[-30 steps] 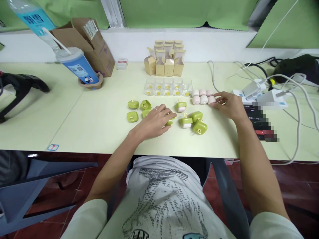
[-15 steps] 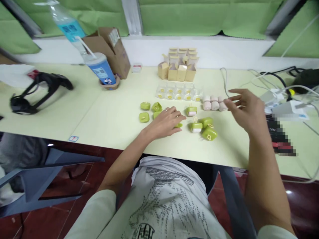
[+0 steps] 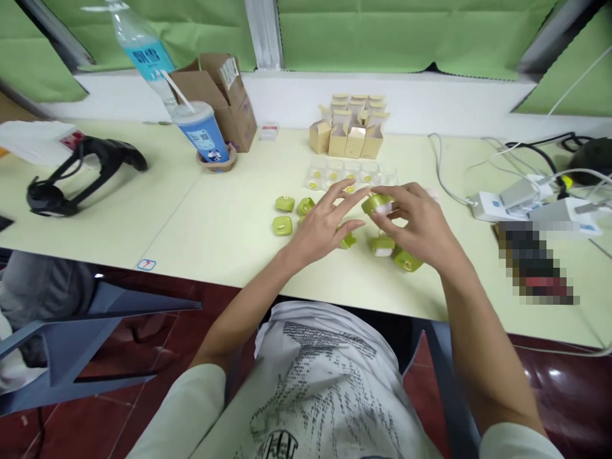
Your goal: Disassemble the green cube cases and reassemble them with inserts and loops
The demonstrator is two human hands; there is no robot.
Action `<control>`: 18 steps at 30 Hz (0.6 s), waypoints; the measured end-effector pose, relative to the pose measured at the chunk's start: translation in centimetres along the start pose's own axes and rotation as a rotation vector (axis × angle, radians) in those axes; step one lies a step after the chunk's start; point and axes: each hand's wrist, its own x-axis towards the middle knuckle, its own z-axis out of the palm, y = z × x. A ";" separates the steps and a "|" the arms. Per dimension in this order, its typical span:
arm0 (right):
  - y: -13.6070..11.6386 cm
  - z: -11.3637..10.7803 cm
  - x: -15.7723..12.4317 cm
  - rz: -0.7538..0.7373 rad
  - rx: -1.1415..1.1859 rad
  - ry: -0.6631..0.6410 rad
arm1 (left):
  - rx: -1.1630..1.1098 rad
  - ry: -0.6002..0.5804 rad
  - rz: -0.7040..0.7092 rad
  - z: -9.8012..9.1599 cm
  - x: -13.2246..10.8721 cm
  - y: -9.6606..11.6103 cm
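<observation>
Between the thumb and fingers of my right hand [image 3: 418, 223] is a small green case with a whitish lower part [image 3: 377, 204], raised a little off the table. My left hand [image 3: 318, 226] reaches up close to its left side, fingers apart and holding nothing. Under the left hand a green piece [image 3: 348, 240] is partly covered. Loose green covers [image 3: 282, 225] lie to the left of that hand. Below my right hand sit a green and white case [image 3: 382, 247] and another green case [image 3: 407, 260]. The right hand hides most of the round pinkish pieces behind it.
Clear plastic cups [image 3: 333, 171] with yellow marks stand in rows behind my hands, with open cardboard boxes [image 3: 354, 137] farther back. Power strips [image 3: 497, 205] and cables are on the right. A drink cup [image 3: 204, 137], a bottle [image 3: 146, 54] and a black headset [image 3: 95, 169] are left.
My right hand has come left from beside the pinkish pieces and now holds a green case. The left hand has risen off the green pieces toward it.
</observation>
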 end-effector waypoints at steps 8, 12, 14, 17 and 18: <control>-2.2 1.5 -2.4 -0.295 0.012 0.294 | -0.335 0.241 0.057 0.2 0.4 0.6; -1.3 1.4 -2.3 -0.390 -0.070 0.242 | -0.253 0.216 0.056 0.3 0.3 0.5; -1.3 1.7 -2.5 -0.412 -0.079 0.239 | -0.165 0.246 0.084 0.6 0.2 0.9; -1.6 2.5 -2.8 -0.389 -0.105 0.318 | -0.027 0.305 0.114 1.0 0.0 1.8; -1.7 2.8 -2.8 -0.376 -0.111 0.336 | 0.000 0.318 0.119 1.2 0.0 2.1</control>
